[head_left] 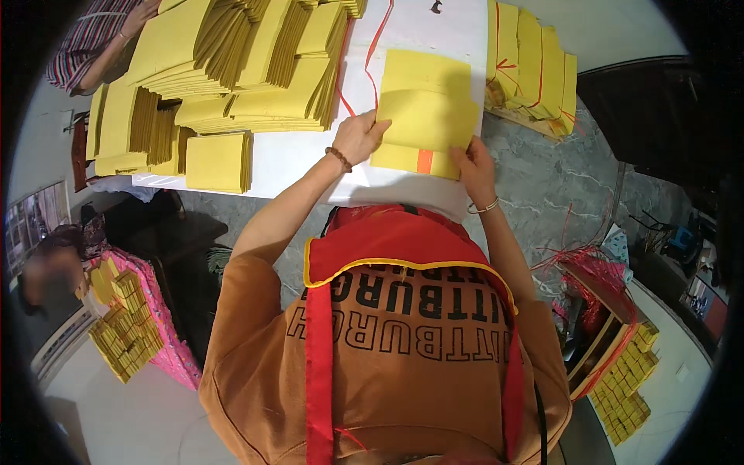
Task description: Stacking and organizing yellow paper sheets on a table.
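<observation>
In front of me on the white table (pixel 287 159) lies a yellow paper stack (pixel 422 116), its upper sheets stepped back from one another. A small orange-red strip (pixel 425 161) sits near its front edge. My left hand (pixel 360 138) closes on the stack's left edge, thumb on top. My right hand (pixel 474 164) pinches the near right corner, its fingertips partly hidden. A red string (pixel 370 66) runs along the table past my left fingers. How many sheets lie in the stack I cannot tell.
Thick piles of folded yellow paper (pixel 167 46) cover the table's left side, beside another person's arm (pixel 105 66). Tied yellow bundles (pixel 535 62) stand past the right edge. At lower right are red strings (pixel 593 271) and small yellow bundles (pixel 624 387). Another person (pixel 54 267) sits at left.
</observation>
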### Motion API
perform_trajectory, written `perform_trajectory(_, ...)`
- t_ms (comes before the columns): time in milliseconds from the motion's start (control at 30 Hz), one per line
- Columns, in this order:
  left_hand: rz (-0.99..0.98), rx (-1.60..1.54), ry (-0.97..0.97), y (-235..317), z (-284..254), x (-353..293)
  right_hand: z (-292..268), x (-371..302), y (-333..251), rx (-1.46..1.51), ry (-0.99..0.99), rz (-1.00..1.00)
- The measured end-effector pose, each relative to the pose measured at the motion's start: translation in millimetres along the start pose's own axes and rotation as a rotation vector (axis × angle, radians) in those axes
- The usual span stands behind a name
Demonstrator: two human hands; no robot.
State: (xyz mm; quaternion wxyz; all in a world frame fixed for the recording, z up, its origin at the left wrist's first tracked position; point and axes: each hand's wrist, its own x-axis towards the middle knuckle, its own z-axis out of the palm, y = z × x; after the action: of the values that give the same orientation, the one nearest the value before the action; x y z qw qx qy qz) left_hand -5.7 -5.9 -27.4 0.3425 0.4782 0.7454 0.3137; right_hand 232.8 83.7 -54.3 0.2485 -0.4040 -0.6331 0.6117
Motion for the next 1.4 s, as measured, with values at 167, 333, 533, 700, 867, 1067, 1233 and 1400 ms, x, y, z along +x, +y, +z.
perform_trajectory(167,-0.05,0.126,0.08,9,8,11,11,12,-12,-0.056,0.224,-0.011)
perform_trajectory(333,-0.005,0.226,0.194,9,13,10,13,15,-20,-0.165,0.258,0.028)
perform_trajectory(533,-0.049,0.312,0.174,13,12,23,12,22,-2,-0.206,0.296,0.056)
perform_trajectory(700,-0.197,0.168,0.099,15,9,28,11,24,-14,-0.31,0.295,0.083)
perform_trajectory(867,-0.214,0.165,0.133,12,12,29,13,26,-20,-0.36,0.29,0.099)
perform_trajectory(1067,0.113,0.299,0.299,41,9,20,14,27,-17,-0.469,0.314,0.089)
perform_trajectory(1233,0.606,0.552,0.23,32,48,22,18,26,-25,-0.478,0.34,0.076)
perform_trajectory(1400,0.57,0.682,0.155,18,57,20,33,11,-32,-0.658,0.398,0.016)
